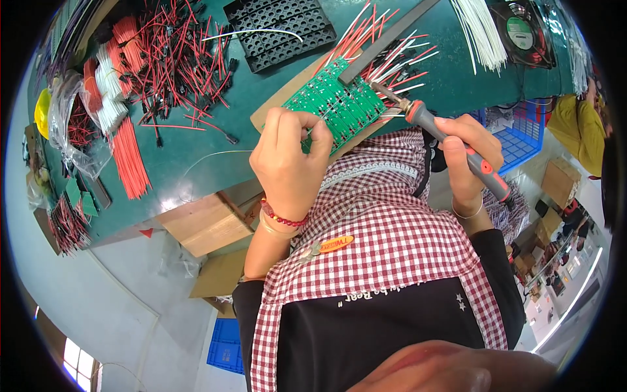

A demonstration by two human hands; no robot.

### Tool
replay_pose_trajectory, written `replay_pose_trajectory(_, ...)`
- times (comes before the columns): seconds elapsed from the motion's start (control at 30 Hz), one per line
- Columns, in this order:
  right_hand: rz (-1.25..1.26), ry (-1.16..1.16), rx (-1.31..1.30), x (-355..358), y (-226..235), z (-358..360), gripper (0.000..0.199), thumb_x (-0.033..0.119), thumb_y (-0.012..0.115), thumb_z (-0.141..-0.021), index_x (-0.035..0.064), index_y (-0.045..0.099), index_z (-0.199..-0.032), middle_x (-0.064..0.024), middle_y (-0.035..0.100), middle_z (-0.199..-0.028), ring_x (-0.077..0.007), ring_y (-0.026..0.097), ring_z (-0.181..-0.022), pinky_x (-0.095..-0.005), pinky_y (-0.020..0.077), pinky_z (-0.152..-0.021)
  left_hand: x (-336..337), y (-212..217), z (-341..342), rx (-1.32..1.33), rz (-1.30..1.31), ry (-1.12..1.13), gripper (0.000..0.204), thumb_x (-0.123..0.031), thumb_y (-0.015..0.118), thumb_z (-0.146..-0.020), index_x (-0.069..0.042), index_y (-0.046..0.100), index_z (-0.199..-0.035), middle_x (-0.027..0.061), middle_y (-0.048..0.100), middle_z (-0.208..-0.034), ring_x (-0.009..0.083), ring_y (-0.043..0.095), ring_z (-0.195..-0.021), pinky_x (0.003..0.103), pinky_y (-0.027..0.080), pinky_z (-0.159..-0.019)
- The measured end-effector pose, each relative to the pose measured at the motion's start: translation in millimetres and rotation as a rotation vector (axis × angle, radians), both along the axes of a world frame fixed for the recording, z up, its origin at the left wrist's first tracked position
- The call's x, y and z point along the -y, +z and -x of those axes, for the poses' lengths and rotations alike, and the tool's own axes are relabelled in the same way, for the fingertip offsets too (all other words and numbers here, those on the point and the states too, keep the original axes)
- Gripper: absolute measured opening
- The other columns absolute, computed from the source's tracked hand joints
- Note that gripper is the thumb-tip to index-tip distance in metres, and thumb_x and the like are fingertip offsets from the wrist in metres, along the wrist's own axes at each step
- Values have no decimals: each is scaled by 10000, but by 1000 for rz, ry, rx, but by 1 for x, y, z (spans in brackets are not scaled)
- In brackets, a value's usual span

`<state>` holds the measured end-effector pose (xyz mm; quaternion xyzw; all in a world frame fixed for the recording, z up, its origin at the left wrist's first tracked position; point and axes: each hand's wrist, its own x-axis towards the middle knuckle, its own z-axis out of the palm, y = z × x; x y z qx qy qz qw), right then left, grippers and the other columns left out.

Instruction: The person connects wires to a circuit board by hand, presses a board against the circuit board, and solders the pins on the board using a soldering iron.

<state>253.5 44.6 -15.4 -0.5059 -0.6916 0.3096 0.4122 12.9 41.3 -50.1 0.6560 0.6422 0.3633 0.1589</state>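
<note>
A green circuit board panel (pixel 334 101) lies tilted on a brown board (pixel 268 114) at the near edge of the table. Red and white wires (pixel 398 62) stick out past its far right side. Over the panel's near left part, my left hand (pixel 290 157) is closed in a pinch. A thin silvery solder wire (pixel 222 153) runs from the table's left into that hand; its tip is hidden by the fingers. My right hand (pixel 471 153) grips a grey and red soldering iron (pixel 428 121), its tip near the panel's right end. A dark flat bar (pixel 385 42) rests across the panel's far edge.
Loose red and black wires with connectors (pixel 179 55) pile up at the left, beside red wire bundles (pixel 130 160). A black perforated tray (pixel 281 32) sits at the back. White wires (pixel 480 32) and a fan (pixel 522 32) stand far right, above a blue crate (pixel 522 140).
</note>
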Motion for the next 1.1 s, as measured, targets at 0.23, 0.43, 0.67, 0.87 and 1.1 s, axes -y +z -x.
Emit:
replay_pose_trajectory(0.23,-2,19,8,-5,1,4,197,-5,638,-780,-10,691,-969,-79,587,-639,-141,518,-523,-269,373,-478,-2,-2,-5,-10,-31,-25,192,17,694,-675,-78,546,-751,30,527,-713,165,550,-550,290,425,-464)
replay_pose_trajectory(0.43,-13,67,78,-4,9,4,203,-12,650,-765,-11,689,-964,-89,605,-647,-162,546,-512,-275,397,-469,-1,-3,-9,-4,-14,-21,190,10,694,-680,-79,540,-747,31,522,-708,167,549,-548,293,422,-462)
replay_pose_trajectory(0.67,-155,113,238,-2,15,16,229,-11,675,-706,-18,687,-934,-89,619,-648,-180,552,-490,-285,426,-460,-1,-8,-11,3,-38,-39,187,14,689,-679,-75,540,-748,32,519,-703,178,540,-540,295,417,-459)
replay_pose_trajectory(0.87,-163,19,182,-3,22,2,169,34,639,-747,-25,682,-899,-80,583,-616,-165,535,-494,-273,399,-463,3,2,-11,44,-3,5,195,20,687,-667,-76,538,-747,33,528,-700,180,542,-535,296,420,-463)
replay_pose_trajectory(1.1,-37,-10,13,-15,10,-6,152,45,619,-761,-10,682,-889,-49,540,-606,-114,463,-499,-260,316,-458,4,-5,-16,36,-2,-23,197,9,697,-669,-75,537,-747,33,531,-704,184,541,-534,302,418,-465)
